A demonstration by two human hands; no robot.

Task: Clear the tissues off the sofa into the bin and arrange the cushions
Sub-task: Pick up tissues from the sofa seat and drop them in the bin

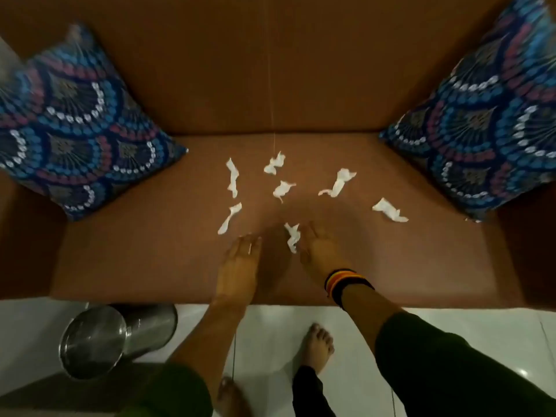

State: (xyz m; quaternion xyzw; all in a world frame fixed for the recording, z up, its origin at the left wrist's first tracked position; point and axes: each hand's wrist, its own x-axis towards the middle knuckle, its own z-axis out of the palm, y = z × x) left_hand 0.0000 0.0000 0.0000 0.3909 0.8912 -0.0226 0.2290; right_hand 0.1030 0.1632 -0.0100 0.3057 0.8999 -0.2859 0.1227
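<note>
tissues lay scattered across the middle of the brown sofa seat [120, 266], seven crumpled white scraps in all. the nearest tissue [292, 237] sat just at the fingertips of my right hand [323, 254], touching or almost touching them; that hand was spread flat over the seat with the fingers apart, holding nothing. my left hand [240, 263] lay beside it, also spread with its fingers loose and empty, a ring showing on one finger. a stack of coloured bangles [343, 282] circled my right wrist. further back sat a long twisted tissue [232, 177], a small one [274, 164] near the seat's back edge, another [282, 189] in the middle, a longer one [338, 182] to the right, one [389, 209] close to the right cushion, and one [229, 218] just ahead of my left hand. a blue patterned cushion [75, 127] leaned in the left corner of the sofa and a matching cushion [487, 127] leaned in the right corner, both tilted against the arms. on the white tiled floor [451, 326] to my left stood a steel bin [120, 335] with its lid raised. my bare foot [319, 347] rested on the tiles in front of the sofa.
</note>
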